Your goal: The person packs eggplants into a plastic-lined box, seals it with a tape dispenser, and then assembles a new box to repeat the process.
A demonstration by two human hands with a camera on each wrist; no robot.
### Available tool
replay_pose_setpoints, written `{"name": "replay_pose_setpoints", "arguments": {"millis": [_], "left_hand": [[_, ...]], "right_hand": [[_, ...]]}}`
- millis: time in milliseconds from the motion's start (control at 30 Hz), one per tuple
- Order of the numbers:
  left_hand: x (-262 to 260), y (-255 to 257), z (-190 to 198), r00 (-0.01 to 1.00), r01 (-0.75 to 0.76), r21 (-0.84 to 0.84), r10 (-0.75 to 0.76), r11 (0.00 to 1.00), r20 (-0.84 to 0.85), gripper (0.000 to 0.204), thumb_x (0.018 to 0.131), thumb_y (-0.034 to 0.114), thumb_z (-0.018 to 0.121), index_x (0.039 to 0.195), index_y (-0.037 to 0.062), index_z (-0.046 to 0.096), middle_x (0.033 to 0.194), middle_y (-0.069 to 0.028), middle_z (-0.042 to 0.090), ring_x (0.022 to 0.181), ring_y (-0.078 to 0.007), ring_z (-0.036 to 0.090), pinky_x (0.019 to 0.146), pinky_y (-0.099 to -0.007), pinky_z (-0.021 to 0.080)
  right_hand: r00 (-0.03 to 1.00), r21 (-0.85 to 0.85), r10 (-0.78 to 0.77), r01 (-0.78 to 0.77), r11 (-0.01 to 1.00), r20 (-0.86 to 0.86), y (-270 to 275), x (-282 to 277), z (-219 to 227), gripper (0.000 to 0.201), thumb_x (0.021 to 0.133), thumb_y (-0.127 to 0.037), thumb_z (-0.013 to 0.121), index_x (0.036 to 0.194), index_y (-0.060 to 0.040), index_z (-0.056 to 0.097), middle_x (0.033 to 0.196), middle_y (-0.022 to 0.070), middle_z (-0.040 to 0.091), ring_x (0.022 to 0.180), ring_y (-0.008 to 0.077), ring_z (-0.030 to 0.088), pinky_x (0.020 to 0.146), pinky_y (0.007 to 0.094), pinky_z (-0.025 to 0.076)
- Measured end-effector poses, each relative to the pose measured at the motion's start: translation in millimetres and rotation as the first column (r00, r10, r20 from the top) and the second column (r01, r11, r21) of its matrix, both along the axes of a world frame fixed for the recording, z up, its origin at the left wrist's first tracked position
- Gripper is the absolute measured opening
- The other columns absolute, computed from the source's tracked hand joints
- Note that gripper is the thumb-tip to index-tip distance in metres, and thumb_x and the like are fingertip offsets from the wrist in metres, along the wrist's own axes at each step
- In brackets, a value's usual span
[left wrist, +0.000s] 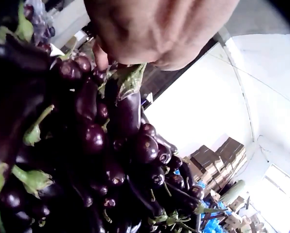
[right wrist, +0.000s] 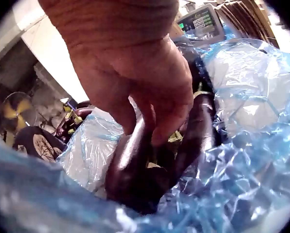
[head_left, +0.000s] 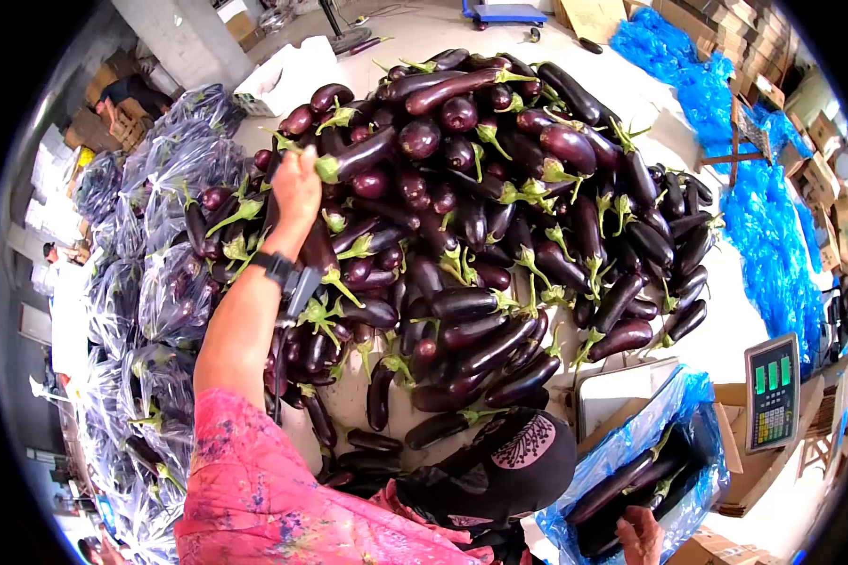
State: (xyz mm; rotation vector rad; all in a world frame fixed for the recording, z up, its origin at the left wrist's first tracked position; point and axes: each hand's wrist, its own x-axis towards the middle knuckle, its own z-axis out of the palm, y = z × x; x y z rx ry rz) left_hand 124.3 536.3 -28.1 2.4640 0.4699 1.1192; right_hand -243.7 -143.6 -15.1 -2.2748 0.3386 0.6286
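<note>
My left hand (head_left: 297, 193) reaches over the big heap and grips a dark purple eggplant (head_left: 369, 153) at its green stem end. In the left wrist view that eggplant (left wrist: 128, 114) hangs below the curled fingers, with the heap behind it. At the lower right, my right hand (head_left: 639, 535) is down in a carton lined with blue plastic film (head_left: 705, 386). Its thumb and fingers (right wrist: 166, 119) are around the upper part of a glossy eggplant (right wrist: 128, 167) in the right wrist view. Another eggplant (right wrist: 196, 131) lies beside it in the liner.
A scale display (head_left: 773, 391) stands right of the carton. Bagged eggplants (head_left: 174, 292) line the left side. Blue plastic sheeting (head_left: 768, 235) covers the floor at right, near stacked cardboard (head_left: 824, 179). A patterned dark head covering (head_left: 509, 461) is in the foreground.
</note>
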Motion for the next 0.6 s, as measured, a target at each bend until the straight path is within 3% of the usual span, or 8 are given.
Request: {"name": "replay_pose_setpoints", "arguments": {"millis": [33,100,133,167,333,433,500,600], "left_hand": [[-11.6,5.8,3.1,0.995,0.067,-0.122,-0.057,0.99,0.086,0.038,0.101,0.034,0.054,0.092,-0.0007,0.064,0.086,-0.0178,0.073,0.081,-0.0334,0.07,0.074,-0.0449,0.053],[-45.2,-4.6,23.5,0.935,0.354,-0.654,-0.251,0.669,0.249,0.034,0.104,0.032,0.05,0.104,0.0002,0.062,0.099,-0.0114,0.073,0.081,-0.0195,0.067,0.076,-0.0374,0.057],[-62.9,-10.8,32.9,0.915,0.398,-0.677,-0.321,0.619,0.245,0.033,0.105,0.032,0.05,0.106,0.0013,0.061,0.103,-0.0128,0.072,0.083,-0.02,0.068,0.077,-0.0368,0.057],[-77.5,-16.8,40.0,0.887,0.439,-0.702,-0.393,0.56,0.241,0.032,0.105,0.032,0.049,0.109,0.0024,0.06,0.107,-0.0143,0.07,0.084,-0.0205,0.068,0.078,-0.0362,0.058],[-107.7,-98.6,77.5,0.741,0.475,-0.795,-0.659,0.378,0.13,0.027,0.107,0.029,0.047,0.104,0.0041,0.057,0.107,-0.0168,0.07,0.09,-0.0206,0.069,0.076,-0.0366,0.06],[-107.6,-176.0,99.6,0.475,0.538,-0.795,-0.88,0.281,0.011,0.026,0.107,0.029,0.047,0.101,0.0047,0.055,0.104,-0.0156,0.07,0.09,-0.0187,0.069,0.077,-0.0327,0.058],[-107.5,-241.5,114.0,0.237,0.579,-0.798,-0.971,0.165,-0.029,0.029,0.106,0.031,0.048,0.1,0.0043,0.055,0.099,-0.0142,0.069,0.089,-0.0173,0.069,0.079,-0.0317,0.057],[-114.3,-347.1,124.6,-0.091,0.697,-0.717,-0.99,0.015,-0.11,0.034,0.104,0.03,0.047,0.093,0.0024,0.064,0.092,-0.0074,0.069,0.084,-0.0138,0.066,0.074,-0.0273,0.053]], "right_hand": [[1.0,0.028,-0.02,0.019,0.999,0.009,0.6,0.9,0.2,0.03,0.096,-0.019,0.065,0.121,-0.002,0.064,0.106,0.0129,0.07,0.096,0.0201,0.064,0.085,0.0334,0.051],[0.998,0.084,-0.055,0.052,0.995,0.028,3.4,8.1,3.0,0.03,0.096,-0.018,0.066,0.121,-0.0026,0.064,0.106,0.0127,0.07,0.096,0.0204,0.063,0.086,0.0333,0.051],[0.999,0.068,-0.031,0.031,0.997,-0.009,1.4,12.6,3.8,0.031,0.096,-0.019,0.066,0.124,-0.0051,0.064,0.109,0.0136,0.069,0.097,0.0243,0.064,0.089,0.0338,0.051],[0.985,0.232,-0.173,0.163,0.959,0.023,-8.8,9.1,-19.9,0.028,0.089,-0.007,0.068,0.113,0.0043,0.062,0.091,0.0055,0.069,0.084,0.0113,0.063,0.076,0.0272,0.051],[0.967,0.242,-0.127,0.071,0.968,0.223,14.4,41.3,19.6,0.025,0.09,-0.011,0.066,0.111,0.0024,0.063,0.09,0.0104,0.069,0.083,0.0138,0.064,0.076,0.0308,0.052],[0.907,0.12,-0.034,-0.019,0.993,0.419,23.8,55.2,45.1,0.034,0.088,-0.013,0.072,0.118,-0.0001,0.062,0.099,0.0116,0.067,0.085,0.0203,0.065,0.078,0.0331,0.053],[0.835,-0.021,0.07,-0.07,0.997,0.545,32.5,60.0,76.5,0.045,0.082,-0.02,0.08,0.12,-0.0028,0.063,0.126,0.016,0.06,0.101,0.029,0.065,0.08,0.0361,0.054],[0.718,-0.165,0.216,-0.143,0.976,0.662,37.2,57.7,103.1,0.063,0.079,-0.034,0.083,0.126,-0.001,0.058,0.127,0.0194,0.06,0.112,0.0368,0.062,0.091,0.0434,0.051]]}}
